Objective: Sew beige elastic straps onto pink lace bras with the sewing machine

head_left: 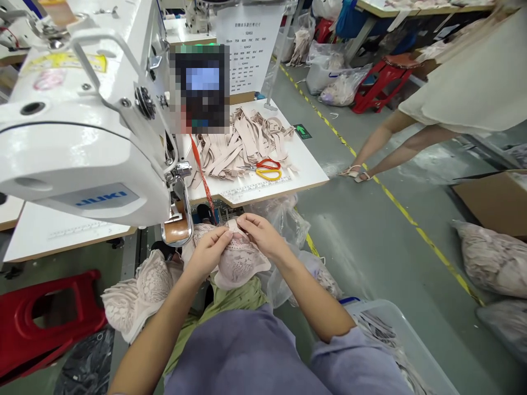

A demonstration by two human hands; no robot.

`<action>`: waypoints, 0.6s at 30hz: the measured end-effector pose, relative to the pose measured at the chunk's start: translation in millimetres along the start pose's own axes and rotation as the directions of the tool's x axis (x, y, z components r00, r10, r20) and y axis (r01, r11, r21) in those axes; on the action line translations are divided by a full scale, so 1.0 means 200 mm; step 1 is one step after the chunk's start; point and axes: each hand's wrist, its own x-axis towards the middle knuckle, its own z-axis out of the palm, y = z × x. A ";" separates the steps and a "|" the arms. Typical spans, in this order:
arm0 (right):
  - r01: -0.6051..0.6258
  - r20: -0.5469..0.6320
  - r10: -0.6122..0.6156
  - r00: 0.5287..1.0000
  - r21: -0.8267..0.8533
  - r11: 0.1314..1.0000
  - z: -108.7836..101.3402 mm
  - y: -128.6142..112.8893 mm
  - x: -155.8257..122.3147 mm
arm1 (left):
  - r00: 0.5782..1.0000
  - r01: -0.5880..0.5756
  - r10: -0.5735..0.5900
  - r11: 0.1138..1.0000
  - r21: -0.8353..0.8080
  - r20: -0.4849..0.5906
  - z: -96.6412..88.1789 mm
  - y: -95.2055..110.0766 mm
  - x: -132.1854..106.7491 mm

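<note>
A pale pink lace bra hangs over my lap, just in front of the sewing table. My left hand pinches its upper edge from the left. On the other side my right hand grips the same edge, close to a short pale strap piece between the hands. More lace bras lie heaped at my left, beside my forearm. Left of my hands stands the white sewing machine, its work arm a little above and left of the bra.
Cut pale straps are piled on the table, with red-and-yellow-handled scissors before them. A red stool stands at left, a plastic bin at lower right. Another person is in the aisle.
</note>
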 end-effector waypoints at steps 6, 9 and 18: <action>-0.039 0.054 0.036 0.998 0.056 0.998 0.02 0.01 -0.01 | 0.999 0.031 -0.029 0.997 -0.069 0.032 0.00 -0.01 0.01; -0.066 0.081 0.059 0.995 0.087 0.994 0.04 0.04 -0.01 | 0.996 0.011 -0.025 0.987 0.163 0.085 0.00 -0.07 0.01; -0.010 -0.367 0.301 0.880 0.619 0.785 -0.29 0.25 0.01 | 0.973 0.089 -0.176 0.880 0.467 0.147 -0.18 -0.50 -0.28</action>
